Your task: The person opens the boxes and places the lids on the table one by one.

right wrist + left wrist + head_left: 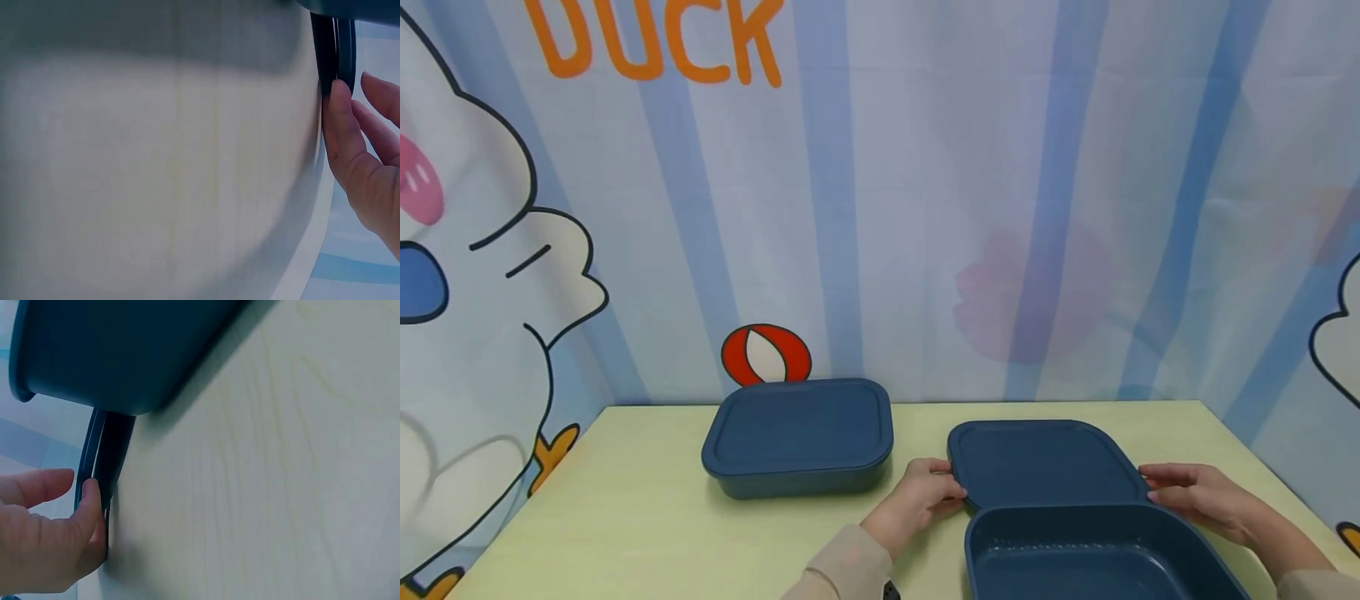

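Observation:
A flat dark blue lid (1045,462) with rounded corners lies behind an open dark blue box (1075,533) on the table, its near edge partly hidden by the box. My left hand (922,496) holds the lid's left edge, with the thumb against the rim (103,453) in the left wrist view. At the opposite edge my right hand (1202,497) holds the lid with thumb and fingers. In the right wrist view the right thumb touches the lid's side (344,56). The box's inside shows no contents; its front is cut off by the frame.
To the left stands another dark blue box (797,437) with its lid on. The pale yellow table (647,500) ends at a striped cloth backdrop (917,208) printed with cartoon figures, which also rises along both sides.

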Tool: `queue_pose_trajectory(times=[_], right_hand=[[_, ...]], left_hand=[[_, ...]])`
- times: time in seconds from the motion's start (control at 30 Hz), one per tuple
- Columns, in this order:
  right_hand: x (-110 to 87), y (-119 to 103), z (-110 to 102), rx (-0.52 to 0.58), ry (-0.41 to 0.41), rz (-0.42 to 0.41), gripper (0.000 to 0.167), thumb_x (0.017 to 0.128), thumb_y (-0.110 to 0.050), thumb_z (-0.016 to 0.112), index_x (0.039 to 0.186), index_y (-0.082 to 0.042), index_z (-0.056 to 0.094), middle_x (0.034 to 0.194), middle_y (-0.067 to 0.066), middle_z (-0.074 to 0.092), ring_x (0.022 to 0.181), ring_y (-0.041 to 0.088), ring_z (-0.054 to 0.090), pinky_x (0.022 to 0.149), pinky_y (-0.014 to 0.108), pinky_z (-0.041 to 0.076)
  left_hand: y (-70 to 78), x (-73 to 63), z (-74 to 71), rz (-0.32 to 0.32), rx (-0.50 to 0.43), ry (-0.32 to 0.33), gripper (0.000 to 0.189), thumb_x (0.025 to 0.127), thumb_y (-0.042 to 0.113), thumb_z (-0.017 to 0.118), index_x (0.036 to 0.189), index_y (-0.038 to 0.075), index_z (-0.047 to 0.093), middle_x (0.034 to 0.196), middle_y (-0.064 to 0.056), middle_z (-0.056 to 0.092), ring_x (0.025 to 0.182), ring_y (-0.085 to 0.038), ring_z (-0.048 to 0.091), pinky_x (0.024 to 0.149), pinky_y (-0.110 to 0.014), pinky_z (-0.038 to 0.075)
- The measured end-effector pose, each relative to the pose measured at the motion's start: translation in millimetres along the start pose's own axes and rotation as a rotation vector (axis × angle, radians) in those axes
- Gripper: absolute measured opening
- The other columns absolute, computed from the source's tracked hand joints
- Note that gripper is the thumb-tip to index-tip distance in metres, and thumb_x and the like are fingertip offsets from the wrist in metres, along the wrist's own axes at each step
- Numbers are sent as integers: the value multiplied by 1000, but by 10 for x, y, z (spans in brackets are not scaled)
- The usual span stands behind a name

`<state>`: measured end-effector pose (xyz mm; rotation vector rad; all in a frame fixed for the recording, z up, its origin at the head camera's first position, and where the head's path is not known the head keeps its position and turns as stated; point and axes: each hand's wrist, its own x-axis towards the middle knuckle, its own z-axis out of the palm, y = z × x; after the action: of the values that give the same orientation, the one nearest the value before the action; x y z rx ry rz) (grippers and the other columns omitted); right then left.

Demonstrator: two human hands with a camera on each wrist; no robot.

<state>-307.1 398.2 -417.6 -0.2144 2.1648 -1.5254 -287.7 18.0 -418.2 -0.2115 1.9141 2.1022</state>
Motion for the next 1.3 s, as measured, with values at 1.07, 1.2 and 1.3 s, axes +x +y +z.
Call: queue_pose_trajectory(times=[1.07, 1.2, 1.3], right_hand=[[-235, -239, -180, 0, -99, 57, 48, 99, -17, 47, 132, 16, 37, 123, 18, 54, 105, 27, 57, 87, 45, 49], [-264, -353, -203, -37, -83, 35, 47, 99, -17, 46, 133, 14, 36, 121, 13, 54, 104, 26, 56, 86, 45, 49], [-281, -432, -202, -69, -63, 40, 49, 99, -18, 46, 134, 15, 34, 121, 13, 53, 105, 28, 56, 86, 46, 49]], left_hand=[[209, -267, -340, 52, 186, -102, 44, 80, -14, 58, 123, -11, 51, 112, -22, 55, 97, -27, 58, 86, -44, 49], [285, -353, -391, 30, 223, -143, 42, 82, -12, 59, 123, -8, 53, 110, -19, 56, 95, -24, 59, 88, -45, 48], [322, -419, -433, 6, 261, -164, 40, 83, -10, 60, 122, -5, 54, 107, -16, 57, 92, -21, 59, 88, -46, 47]])
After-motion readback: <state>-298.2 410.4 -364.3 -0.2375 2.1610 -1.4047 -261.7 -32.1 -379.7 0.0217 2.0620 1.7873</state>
